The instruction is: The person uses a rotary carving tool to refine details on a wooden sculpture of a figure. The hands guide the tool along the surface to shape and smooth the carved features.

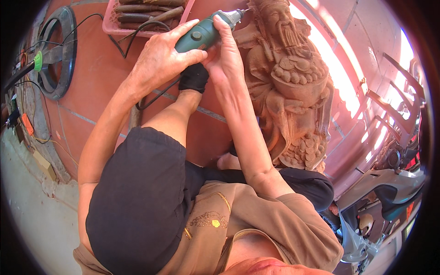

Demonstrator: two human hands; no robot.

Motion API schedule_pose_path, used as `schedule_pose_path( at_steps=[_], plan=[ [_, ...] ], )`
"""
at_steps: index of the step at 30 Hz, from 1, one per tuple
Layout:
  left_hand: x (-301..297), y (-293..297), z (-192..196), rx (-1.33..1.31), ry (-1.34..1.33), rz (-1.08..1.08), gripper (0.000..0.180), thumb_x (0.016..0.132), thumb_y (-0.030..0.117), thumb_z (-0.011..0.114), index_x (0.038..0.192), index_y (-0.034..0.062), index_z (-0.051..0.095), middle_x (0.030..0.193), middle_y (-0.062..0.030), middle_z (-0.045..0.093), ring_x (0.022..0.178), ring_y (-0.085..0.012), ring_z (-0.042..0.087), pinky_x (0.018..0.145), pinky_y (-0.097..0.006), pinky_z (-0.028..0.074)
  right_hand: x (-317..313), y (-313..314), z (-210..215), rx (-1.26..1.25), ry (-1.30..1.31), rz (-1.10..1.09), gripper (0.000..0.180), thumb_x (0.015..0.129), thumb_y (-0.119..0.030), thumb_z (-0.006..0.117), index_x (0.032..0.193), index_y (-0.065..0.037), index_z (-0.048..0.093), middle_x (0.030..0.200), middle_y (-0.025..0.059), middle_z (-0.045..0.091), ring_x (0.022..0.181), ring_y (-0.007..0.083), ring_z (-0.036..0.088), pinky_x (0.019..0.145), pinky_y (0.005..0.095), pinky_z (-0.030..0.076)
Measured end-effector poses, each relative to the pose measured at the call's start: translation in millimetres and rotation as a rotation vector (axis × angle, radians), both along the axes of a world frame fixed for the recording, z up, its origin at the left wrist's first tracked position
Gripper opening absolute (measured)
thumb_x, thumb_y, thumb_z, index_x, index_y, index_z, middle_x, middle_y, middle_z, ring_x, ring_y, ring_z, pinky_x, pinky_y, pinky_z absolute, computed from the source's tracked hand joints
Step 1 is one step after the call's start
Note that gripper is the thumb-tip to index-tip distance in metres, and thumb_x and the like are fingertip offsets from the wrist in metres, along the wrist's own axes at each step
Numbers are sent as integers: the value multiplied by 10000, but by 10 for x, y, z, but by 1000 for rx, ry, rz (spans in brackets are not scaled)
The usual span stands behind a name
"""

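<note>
Both hands are closed around a green rotary tool [198, 38] with a grey nose. My left hand [160, 57] grips the rear of its body, thumb along the near side. My right hand [224, 55] holds it from the right, thumb over the top near the nose. The thin bit points up and right, close to the head of a carved wooden statue [288, 91]; whether it touches the wood I cannot tell. The statue, a bearded figure with a bowl of round pieces and coins, lies on its back to the right of my right forearm.
A pink plastic basket [110, 23] holds several wood-handled tools [146, 13]. A black cord [123, 48] loops past it and under my hands. A round black stand base [68, 50] lies on the tiled floor [91, 91] at left. Motorbike parts [389, 183] stand at the right.
</note>
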State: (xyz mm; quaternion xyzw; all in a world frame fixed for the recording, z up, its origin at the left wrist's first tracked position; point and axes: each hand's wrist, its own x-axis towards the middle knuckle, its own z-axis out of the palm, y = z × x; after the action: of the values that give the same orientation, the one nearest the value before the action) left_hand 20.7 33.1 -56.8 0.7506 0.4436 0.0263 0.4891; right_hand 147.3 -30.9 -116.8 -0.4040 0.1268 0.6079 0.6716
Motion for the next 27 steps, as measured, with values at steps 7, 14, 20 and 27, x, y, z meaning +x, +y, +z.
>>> schedule_pose_path(
  at_steps=[7,14,20,27],
  plan=[
    [99,-4,-51,-30,-20,-15,688,801,251,766,1423,79,527,1066,-144,716,968,-192,671,904,-328,505,89,-25,-47,5,1,-21,398,880,-338,747,1108,-54,588,981,54,662,869,165,675,669,346,589],
    [58,-10,-69,14,-16,0,706,769,386,721,1388,88,558,984,-217,708,922,-338,697,837,-408,529,61,-40,-46,12,15,-1,393,880,-336,747,1107,-58,587,980,46,655,850,162,666,678,359,584],
    [17,-25,-16,-23,54,-6,699,804,261,771,1430,78,519,1049,-134,716,932,-172,661,872,-318,512,-6,-44,-51,1,36,2,413,873,-355,751,1101,-54,584,983,59,650,859,161,660,690,348,578],
    [33,-25,39,-36,13,-16,702,807,268,771,1431,74,515,1046,-135,716,934,-176,664,874,-320,512,43,-77,10,45,14,29,394,882,-342,742,1106,-58,585,999,57,652,882,159,665,717,352,581]
  ],
)
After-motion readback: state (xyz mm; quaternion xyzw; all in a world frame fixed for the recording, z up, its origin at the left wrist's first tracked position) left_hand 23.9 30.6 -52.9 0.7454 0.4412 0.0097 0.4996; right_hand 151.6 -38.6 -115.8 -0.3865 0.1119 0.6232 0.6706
